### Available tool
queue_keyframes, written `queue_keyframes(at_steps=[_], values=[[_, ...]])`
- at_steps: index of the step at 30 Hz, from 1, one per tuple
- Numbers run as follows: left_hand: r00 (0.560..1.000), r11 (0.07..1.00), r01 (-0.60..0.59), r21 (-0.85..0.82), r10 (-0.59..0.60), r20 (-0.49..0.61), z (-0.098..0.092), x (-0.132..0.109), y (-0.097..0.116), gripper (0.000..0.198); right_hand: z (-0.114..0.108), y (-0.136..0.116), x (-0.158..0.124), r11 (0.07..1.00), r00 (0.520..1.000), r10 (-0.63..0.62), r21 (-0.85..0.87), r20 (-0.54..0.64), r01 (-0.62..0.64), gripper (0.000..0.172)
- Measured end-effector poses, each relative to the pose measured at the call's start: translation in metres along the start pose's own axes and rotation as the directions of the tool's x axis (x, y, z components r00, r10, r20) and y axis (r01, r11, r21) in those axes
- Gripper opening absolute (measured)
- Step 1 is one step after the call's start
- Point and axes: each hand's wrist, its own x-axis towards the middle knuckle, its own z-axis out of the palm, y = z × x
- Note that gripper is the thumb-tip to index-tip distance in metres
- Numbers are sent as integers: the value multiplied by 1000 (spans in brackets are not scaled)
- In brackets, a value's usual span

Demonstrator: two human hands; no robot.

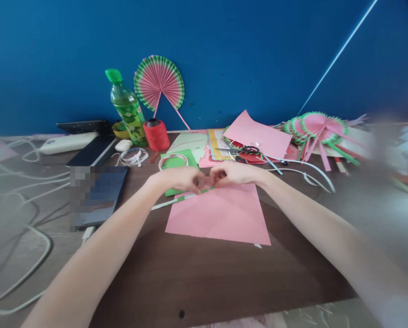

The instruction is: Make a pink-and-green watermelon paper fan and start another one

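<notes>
A pink sheet of paper point(217, 216) lies on the dark brown table in front of me. Both hands meet at its far edge, close together. My left hand point(186, 179) has its fingers pinched on a thin green and white strip point(180, 199) that runs out to the left across the sheet's corner. My right hand point(229, 175) is curled, its fingertips pressed down at the same far edge of the pink paper. Beneath and behind my left hand lies a green sheet point(186, 157) with a white ring-shaped roll point(172, 156) on it.
Scissors point(250, 149) and loose papers lie behind my hands. A green-capped bottle point(128, 107), a red object point(157, 135) and a round paper fan point(159, 82) stand at the back. A tablet point(103, 196) and white cables are left; several fans point(322, 130) lie right.
</notes>
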Motion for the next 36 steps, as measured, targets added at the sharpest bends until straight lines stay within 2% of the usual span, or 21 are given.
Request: queue_keyframes(at_steps=[15,19,21,22,24,26,28,29,30,32,34,36], values=[[1000,1000,-11,-28,10,-18,2,1,0,21,0,-2,-2,1000,1000,18,7,1,-18,10],[1000,1000,-19,-21,19,-15,-2,-1,-2,20,-1,-2,-2,1000,1000,13,17,12,-13,11],[997,1000,-12,-13,11,-73,-8,-5,-4,20,-3,-4,-2,1000,1000,6,16,6,-6,11],[990,1000,5,-12,-6,-138,-12,-7,-6,20,-5,-5,-2,1000,1000,6,11,-7,-5,11],[944,997,65,-28,-71,-323,-19,-13,-10,22,-7,-8,-2,1000,998,12,-11,-68,-13,10],[853,987,150,-60,-160,-496,-25,-19,-16,23,-8,-10,-2,999,983,27,-28,-184,-32,11],[790,969,231,-87,-239,-565,-29,-24,-23,24,-8,-11,-1,998,949,50,-7,-312,-55,13],[786,961,261,-91,-267,-557,-29,-25,-27,24,-8,-10,-1,998,932,63,13,-357,-63,14],[800,954,285,-89,-288,-526,-29,-26,-30,24,-7,-10,0,997,921,74,32,-383,-66,14],[866,951,304,-61,-302,-398,-26,-25,-36,26,-6,-8,0,997,912,75,49,-402,-61,13],[928,961,276,-15,-271,-258,-23,-23,-41,28,-5,-6,1,998,909,65,43,-411,-52,12],[958,971,239,18,-233,-165,-20,-20,-44,28,-4,-6,2,998,905,59,31,-421,-51,11]])
